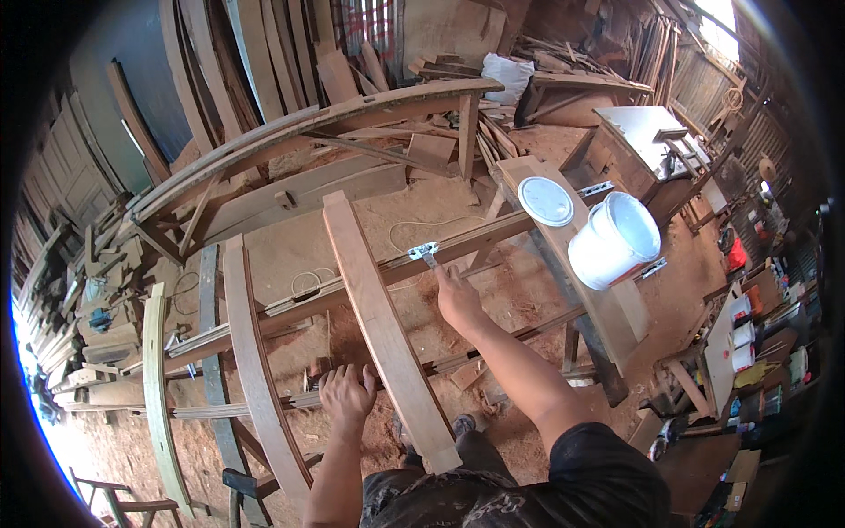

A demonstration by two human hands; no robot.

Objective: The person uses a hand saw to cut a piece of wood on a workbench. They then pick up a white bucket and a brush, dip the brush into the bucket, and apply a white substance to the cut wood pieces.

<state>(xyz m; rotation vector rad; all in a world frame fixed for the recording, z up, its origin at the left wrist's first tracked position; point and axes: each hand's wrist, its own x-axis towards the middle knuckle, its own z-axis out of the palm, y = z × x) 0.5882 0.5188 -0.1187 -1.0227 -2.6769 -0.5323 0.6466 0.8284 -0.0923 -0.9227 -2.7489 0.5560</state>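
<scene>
My right hand (459, 304) is closed round a small flat-bladed tool (429, 259), which looks like a putty knife. Its tip meets a white-smeared, shiny patch (422, 250) on the far long rail (480, 236); I cannot make out what lies under the smear. A broad wooden plank (374, 308) spans the two rails between my hands. My left hand (347, 396) lies over the near rail (295, 401), left of that plank, fingers lying forward and thumb apart. To the right, a white bucket (607, 246) stands on a board beside a round white lid (546, 201).
Left of the plank, a brown curved board (249, 352) and a pale narrow board (156, 378) cross the rails. A long bench (326, 114) runs behind. Scrap wood is heaped at the left, and a white-topped cabinet (642, 132) stands at the far right.
</scene>
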